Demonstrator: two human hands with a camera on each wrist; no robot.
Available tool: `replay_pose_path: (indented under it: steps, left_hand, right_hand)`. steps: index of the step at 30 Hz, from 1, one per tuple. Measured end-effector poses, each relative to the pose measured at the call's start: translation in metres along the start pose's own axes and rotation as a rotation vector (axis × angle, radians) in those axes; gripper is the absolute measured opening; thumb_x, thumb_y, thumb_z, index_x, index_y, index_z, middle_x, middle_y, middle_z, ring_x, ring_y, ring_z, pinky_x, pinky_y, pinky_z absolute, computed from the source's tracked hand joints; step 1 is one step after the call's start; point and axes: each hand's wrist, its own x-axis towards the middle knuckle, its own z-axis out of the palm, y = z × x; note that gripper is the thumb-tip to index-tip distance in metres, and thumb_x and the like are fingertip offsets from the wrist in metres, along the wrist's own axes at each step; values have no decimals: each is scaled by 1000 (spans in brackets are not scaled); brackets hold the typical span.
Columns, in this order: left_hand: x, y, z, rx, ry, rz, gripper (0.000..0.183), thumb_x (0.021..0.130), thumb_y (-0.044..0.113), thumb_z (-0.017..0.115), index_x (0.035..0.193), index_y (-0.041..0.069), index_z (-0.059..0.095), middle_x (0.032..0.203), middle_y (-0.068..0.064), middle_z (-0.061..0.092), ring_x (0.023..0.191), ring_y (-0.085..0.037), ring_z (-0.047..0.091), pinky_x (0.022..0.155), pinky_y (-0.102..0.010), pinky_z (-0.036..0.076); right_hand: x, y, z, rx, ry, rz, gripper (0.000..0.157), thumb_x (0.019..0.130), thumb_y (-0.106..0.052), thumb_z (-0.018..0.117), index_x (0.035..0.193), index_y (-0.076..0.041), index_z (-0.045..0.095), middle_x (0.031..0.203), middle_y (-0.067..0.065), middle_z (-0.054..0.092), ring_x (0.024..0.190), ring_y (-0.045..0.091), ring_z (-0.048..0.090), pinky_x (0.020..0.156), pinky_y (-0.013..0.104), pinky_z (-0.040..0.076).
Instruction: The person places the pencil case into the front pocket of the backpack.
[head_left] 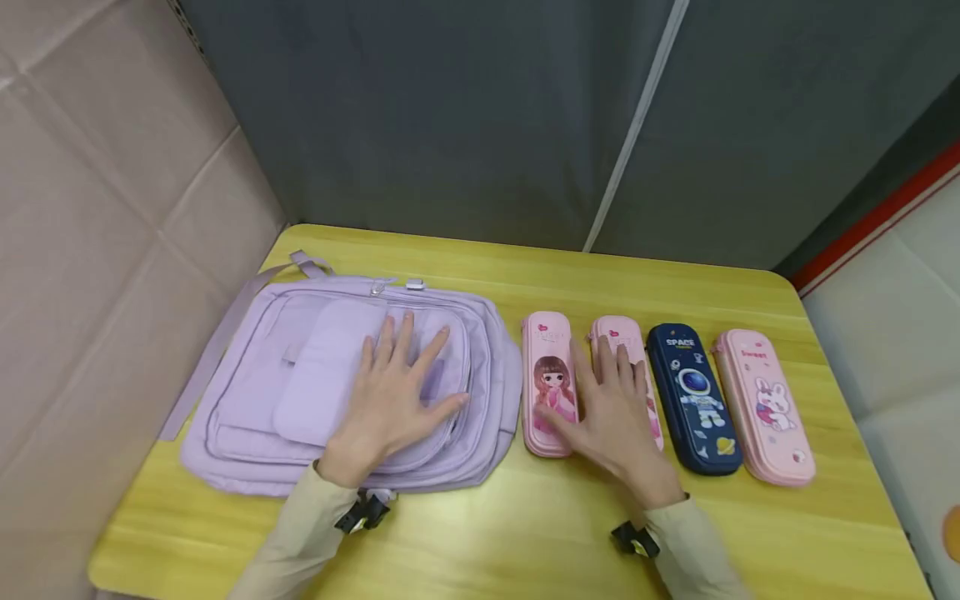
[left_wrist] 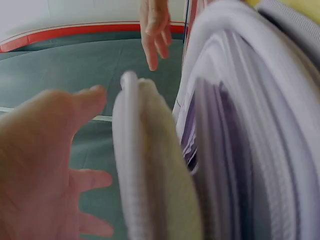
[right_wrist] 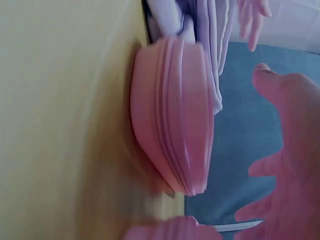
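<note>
A lilac backpack lies flat at the table's left, front pocket side up. Above it my left hand spreads its fingers and holds nothing; the left wrist view shows a gap between hand and bag. In that view a front flap stands away from the bag body. My right hand, fingers apart, hovers over two pink pencil cases with a doll print. The left pencil case shows mostly; the right pencil case is partly hidden by the hand. A gap separates hand and case in the right wrist view.
To the right lie a navy pencil case with an astronaut and a pink pencil case with a rabbit. The yellow table meets a grey curtain behind and a pale wall at left.
</note>
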Motion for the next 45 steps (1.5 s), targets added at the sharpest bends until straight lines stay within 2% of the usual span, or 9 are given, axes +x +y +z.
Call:
replay_pose_path:
  steps: [4,7,13,21,26,29,32,38,45]
  left_hand:
    - [1,5,0,-34,-92,19,92,85,76,56,160,26,32,167,-24,17,154,-48,14,126,-63,17]
    - [1,7,2,-34,-89,61,94,82,71,65,158,21,37,165,-26,23,152,-50,20,125,-62,23]
    - [1,10,6,-2,-20,132,85,78,56,77,147,15,51,154,-29,41,142,-53,38,117,-62,38]
    - [9,15,17,3,51,82,66,82,36,77,138,8,57,139,-28,54,134,-50,49,111,-61,45]
    - [14,17,24,31,137,84,47,78,32,81,115,6,65,112,-20,62,103,-38,61,85,-51,58]
    - [17,18,28,47,166,85,36,77,29,81,103,7,68,99,-15,63,87,-33,60,67,-46,57]
    - [19,20,28,51,177,82,26,77,24,79,96,9,70,91,-10,64,79,-30,59,58,-43,56]
    - [22,25,21,-13,226,64,15,74,12,74,89,9,72,84,-6,68,72,-29,63,55,-44,57]
    - [23,26,6,-92,375,44,6,74,7,72,80,8,70,76,-5,71,63,-32,68,52,-46,56]
  right_hand:
    - [-5,-6,7,79,-15,3,106,80,-69,70,159,-12,30,163,33,18,146,61,21,117,76,24]
    - [-8,-11,11,120,-48,13,109,79,-72,70,160,-12,29,163,34,15,148,57,20,117,74,27]
    - [-13,-17,18,135,-64,7,112,79,-74,69,159,-8,28,159,38,20,146,54,29,115,70,35]
    - [-19,-27,25,150,-78,3,110,77,-67,76,158,-10,31,157,40,25,137,60,39,107,73,41]
    - [-24,-31,30,138,-45,-15,114,73,-60,84,158,-6,30,152,43,30,132,60,44,106,70,44]
    - [-27,-31,34,127,5,-21,116,71,-56,87,157,-1,29,142,43,41,124,56,52,102,66,51]
    - [-28,-30,36,128,68,-20,115,72,-50,88,154,7,29,127,40,52,110,49,60,94,59,58]
    - [-28,-27,34,138,114,55,112,71,-43,89,146,17,33,119,42,56,100,49,64,86,57,61]
    - [-27,-23,32,169,109,153,100,68,-41,91,134,19,47,115,40,60,96,49,66,83,54,63]
